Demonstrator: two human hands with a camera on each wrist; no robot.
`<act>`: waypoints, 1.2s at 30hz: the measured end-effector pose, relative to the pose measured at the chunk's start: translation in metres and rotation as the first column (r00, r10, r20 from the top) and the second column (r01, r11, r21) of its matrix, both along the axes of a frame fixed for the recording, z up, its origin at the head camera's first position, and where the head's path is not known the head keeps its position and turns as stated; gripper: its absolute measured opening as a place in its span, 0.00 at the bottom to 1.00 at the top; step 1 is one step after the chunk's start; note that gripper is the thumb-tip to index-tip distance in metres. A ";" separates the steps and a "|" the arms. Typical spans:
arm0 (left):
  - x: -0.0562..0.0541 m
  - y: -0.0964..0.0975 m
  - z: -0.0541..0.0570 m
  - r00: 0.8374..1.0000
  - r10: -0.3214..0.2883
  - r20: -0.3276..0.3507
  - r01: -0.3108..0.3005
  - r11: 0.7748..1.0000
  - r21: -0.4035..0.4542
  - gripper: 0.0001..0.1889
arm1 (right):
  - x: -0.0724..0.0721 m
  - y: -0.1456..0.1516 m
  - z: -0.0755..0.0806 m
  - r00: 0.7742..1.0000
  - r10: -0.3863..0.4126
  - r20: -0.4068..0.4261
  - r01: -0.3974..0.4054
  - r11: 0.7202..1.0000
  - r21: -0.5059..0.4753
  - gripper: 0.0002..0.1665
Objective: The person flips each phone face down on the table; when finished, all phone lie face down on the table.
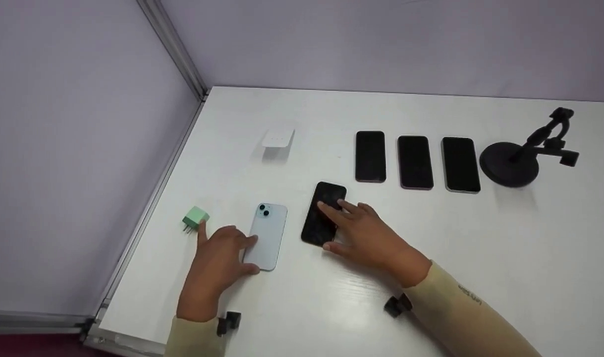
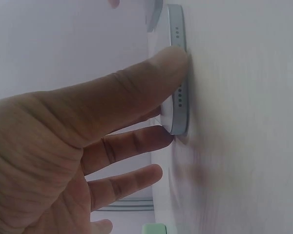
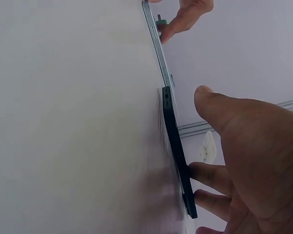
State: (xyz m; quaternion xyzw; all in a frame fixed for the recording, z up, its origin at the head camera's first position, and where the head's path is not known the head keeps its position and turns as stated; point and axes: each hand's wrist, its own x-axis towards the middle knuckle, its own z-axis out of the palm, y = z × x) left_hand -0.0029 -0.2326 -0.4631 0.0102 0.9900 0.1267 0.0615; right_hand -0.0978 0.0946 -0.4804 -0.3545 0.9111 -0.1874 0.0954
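A light blue phone [image 1: 268, 238] lies back up, its two camera lenses toward the far side. My left hand [image 1: 215, 263] touches it, the thumb along its bottom edge and fingertips at its left side. In the head view, the outermost left finger overlaps a green plug adapter [image 1: 195, 217] with metal prongs. To the right, a black phone [image 1: 314, 223] lies screen up and slightly turned. My right hand [image 1: 368, 238] has extended fingertips on its screen. The right thumb [image 3: 210, 105] stands off the phone's surface in the right wrist view.
Farther back, three dark-screened phones [image 1: 414, 162] lie side by side. A black stand [image 1: 510, 166] with a round base and jointed arm is right of them. A small white folded card [image 1: 279, 138] stands at the back left. Pale walls [image 1: 381, 44] border the white table [image 1: 529, 277].
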 end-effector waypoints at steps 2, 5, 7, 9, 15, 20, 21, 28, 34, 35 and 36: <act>0.000 0.000 0.000 1.000 -0.001 -0.002 0.001 1.000 0.001 0.37 | 0.007 0.006 0.000 1.000 0.021 -0.001 -0.021 1.000 -0.003 0.50; 0.001 0.000 -0.001 1.000 -0.003 -0.006 0.003 1.000 0.008 0.36 | 0.017 0.014 -0.002 0.999 0.048 0.001 -0.048 0.999 -0.022 0.50; 0.001 0.000 -0.001 1.000 -0.007 -0.013 0.007 1.000 0.013 0.36 | 0.022 0.018 -0.003 0.998 0.057 0.007 -0.057 0.998 -0.032 0.50; 0.001 0.000 -0.001 1.000 -0.007 -0.015 0.007 1.000 0.020 0.36 | 0.026 0.021 -0.003 0.998 0.061 0.012 -0.060 0.997 -0.045 0.50; 0.002 0.002 0.001 1.000 0.011 -0.017 -0.011 1.000 0.030 0.36 | 0.029 0.022 -0.004 0.998 0.061 0.022 -0.060 0.996 -0.063 0.50; 0.001 0.016 0.002 0.997 0.033 -0.070 -0.031 0.999 0.037 0.38 | 0.028 0.022 -0.003 0.998 0.055 0.025 -0.054 0.997 -0.055 0.51; -0.001 0.021 0.002 0.996 0.025 -0.087 -0.021 0.999 0.041 0.39 | 0.028 0.023 -0.003 0.998 0.050 0.024 -0.049 0.997 -0.053 0.51; -0.013 0.070 -0.001 0.981 -0.171 -0.087 0.180 0.977 0.118 0.38 | 0.030 0.023 -0.003 1.000 0.018 0.004 -0.018 1.000 -0.016 0.53; -0.020 0.091 -0.012 0.961 -0.265 -0.082 0.274 0.955 0.115 0.31 | 0.029 0.022 -0.004 1.000 0.024 -0.015 -0.024 0.999 -0.025 0.54; -0.021 0.092 -0.014 0.959 -0.269 -0.083 0.278 0.953 0.123 0.30 | 0.029 0.022 -0.004 0.999 0.027 -0.020 -0.028 0.999 -0.031 0.54; -0.021 0.092 -0.015 0.958 -0.274 -0.082 0.283 0.950 0.131 0.30 | 0.029 0.022 -0.005 0.999 0.032 -0.024 -0.033 0.999 -0.038 0.54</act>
